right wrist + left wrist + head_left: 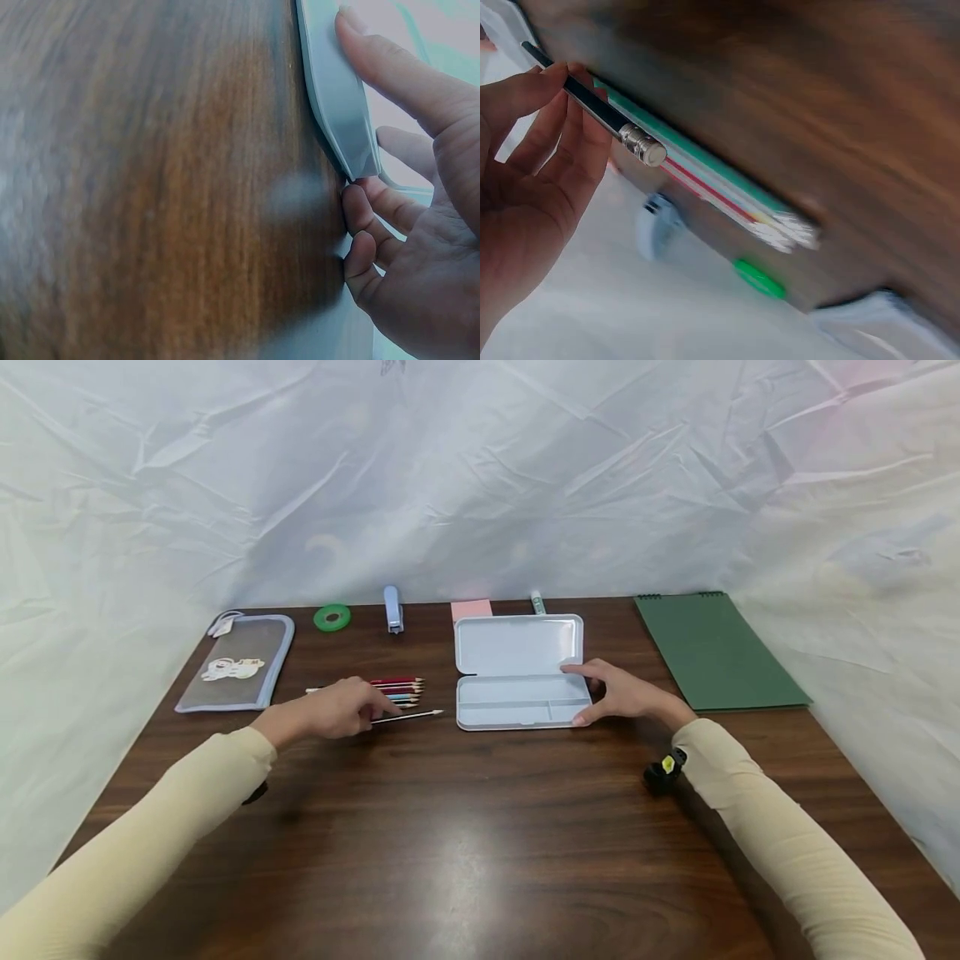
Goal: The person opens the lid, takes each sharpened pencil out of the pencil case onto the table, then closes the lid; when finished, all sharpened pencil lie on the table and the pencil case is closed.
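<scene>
My left hand (345, 708) pinches a dark pencil (412, 717) between thumb and fingers. In the left wrist view, the pencil's metal ferrule and white eraser (654, 154) face the camera. Beside and behind that hand, several coloured pencils (405, 682) lie in a row on the table, their tips pointing right. A pale blue pencil case (502, 724) stands with its lid raised at the back, showing divided compartments. At its right end, my right hand (626, 692) grips it, thumb on the front corner and index finger by the lid, as the right wrist view shows around the case wall (337, 105).
A mesh zip pouch (225, 681) lies at the left. Along the back are green tape (332, 617), a blue stapler (393, 610), pink sticky notes (471, 608) and a small tube (537, 603). A green spiral notebook (720, 652) lies at right. White sheeting (480, 485) surrounds the table.
</scene>
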`<state>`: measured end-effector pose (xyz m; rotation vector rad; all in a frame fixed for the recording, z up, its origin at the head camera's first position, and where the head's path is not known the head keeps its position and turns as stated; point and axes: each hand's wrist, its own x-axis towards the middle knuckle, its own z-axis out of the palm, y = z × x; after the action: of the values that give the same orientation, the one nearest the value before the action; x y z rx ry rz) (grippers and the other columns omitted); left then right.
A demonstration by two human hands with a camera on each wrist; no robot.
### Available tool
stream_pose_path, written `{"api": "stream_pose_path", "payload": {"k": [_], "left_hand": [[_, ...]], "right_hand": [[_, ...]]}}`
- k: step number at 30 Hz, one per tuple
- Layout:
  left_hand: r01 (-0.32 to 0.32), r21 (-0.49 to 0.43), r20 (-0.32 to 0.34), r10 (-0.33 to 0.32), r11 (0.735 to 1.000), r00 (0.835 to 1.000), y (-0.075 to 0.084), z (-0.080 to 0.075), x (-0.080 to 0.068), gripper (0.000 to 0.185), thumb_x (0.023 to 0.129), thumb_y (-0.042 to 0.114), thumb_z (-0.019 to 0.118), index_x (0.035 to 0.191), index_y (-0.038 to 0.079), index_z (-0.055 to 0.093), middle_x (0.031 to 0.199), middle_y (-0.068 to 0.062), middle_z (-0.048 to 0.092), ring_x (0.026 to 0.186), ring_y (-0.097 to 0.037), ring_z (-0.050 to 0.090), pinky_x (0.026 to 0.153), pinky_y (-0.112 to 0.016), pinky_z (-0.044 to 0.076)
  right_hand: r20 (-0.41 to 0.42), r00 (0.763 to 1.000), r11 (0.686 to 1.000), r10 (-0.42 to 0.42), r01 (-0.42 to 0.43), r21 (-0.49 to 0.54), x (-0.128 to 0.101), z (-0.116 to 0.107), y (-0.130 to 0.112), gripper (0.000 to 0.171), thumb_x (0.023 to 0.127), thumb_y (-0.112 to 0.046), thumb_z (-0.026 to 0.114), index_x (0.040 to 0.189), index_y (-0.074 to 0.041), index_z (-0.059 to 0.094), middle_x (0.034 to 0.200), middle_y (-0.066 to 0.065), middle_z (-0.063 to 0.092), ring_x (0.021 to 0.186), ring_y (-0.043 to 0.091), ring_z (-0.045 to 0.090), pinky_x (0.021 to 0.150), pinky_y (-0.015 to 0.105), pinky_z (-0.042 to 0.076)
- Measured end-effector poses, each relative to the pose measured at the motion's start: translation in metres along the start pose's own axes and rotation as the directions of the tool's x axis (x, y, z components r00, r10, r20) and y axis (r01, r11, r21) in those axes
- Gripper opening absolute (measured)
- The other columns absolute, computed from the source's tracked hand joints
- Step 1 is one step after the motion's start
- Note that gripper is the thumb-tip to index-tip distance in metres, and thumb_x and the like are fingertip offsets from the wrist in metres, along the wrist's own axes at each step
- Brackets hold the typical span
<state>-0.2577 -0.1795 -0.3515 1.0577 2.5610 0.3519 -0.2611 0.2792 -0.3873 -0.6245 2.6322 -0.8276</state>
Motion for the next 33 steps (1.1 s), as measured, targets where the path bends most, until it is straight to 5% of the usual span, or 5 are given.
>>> {"api": "stream_pose_path", "payload": {"k": [8, 13, 20, 33], "left_hand": [[0.014, 0.075, -0.039, -0.011, 0.997, 0.999, -0.021, 0.012, -0.018, 0.047, 0.082, -0.015, 0.053, 0.117, 0.008, 0.074, 0.078, 0.0, 0.057, 0.071, -0.013, 0.048, 0.064, -0.029, 0.043], [-0.01, 0.177, -0.088, 0.026, 0.984, 0.996, -0.023, 0.017, -0.019, 0.045, 0.08, -0.015, 0.054, 0.114, 0.007, 0.075, 0.079, -0.002, 0.057, 0.073, -0.014, 0.048, 0.067, -0.032, 0.045], [0.034, 0.271, -0.159, 0.009, 0.962, 0.987, -0.024, 0.021, -0.022, 0.043, 0.081, -0.012, 0.058, 0.113, 0.011, 0.075, 0.091, -0.004, 0.066, 0.074, -0.017, 0.053, 0.066, -0.038, 0.05], [0.096, 0.225, -0.223, -0.045, 0.97, 0.974, -0.031, 0.021, -0.024, 0.04, 0.083, -0.01, 0.063, 0.117, 0.009, 0.072, 0.099, -0.007, 0.068, 0.075, -0.019, 0.054, 0.063, -0.033, 0.046]], "right_hand": [[0.002, 1.0, 1.0, 0.002, -0.002, 0.005, 0.0, 0.0, 0.001, 0.092, 0.08, -0.032, 0.083, 0.155, -0.007, 0.035, 0.131, 0.021, 0.044, 0.108, 0.03, 0.045, 0.092, 0.044, 0.039], [-0.001, 1.0, 1.0, 0.008, -0.008, -0.004, 0.001, 0.0, 0.002, 0.093, 0.08, -0.032, 0.084, 0.155, -0.008, 0.035, 0.129, 0.021, 0.044, 0.107, 0.03, 0.045, 0.09, 0.044, 0.039], [-0.005, 1.0, 1.0, 0.004, -0.004, -0.002, 0.001, 0.0, 0.001, 0.093, 0.08, -0.032, 0.084, 0.155, -0.007, 0.035, 0.129, 0.021, 0.045, 0.107, 0.03, 0.045, 0.091, 0.044, 0.039], [-0.004, 1.0, 1.0, -0.004, 0.004, 0.003, 0.0, 0.001, 0.001, 0.092, 0.08, -0.031, 0.084, 0.155, -0.007, 0.035, 0.129, 0.021, 0.045, 0.106, 0.03, 0.045, 0.09, 0.043, 0.039]]}}
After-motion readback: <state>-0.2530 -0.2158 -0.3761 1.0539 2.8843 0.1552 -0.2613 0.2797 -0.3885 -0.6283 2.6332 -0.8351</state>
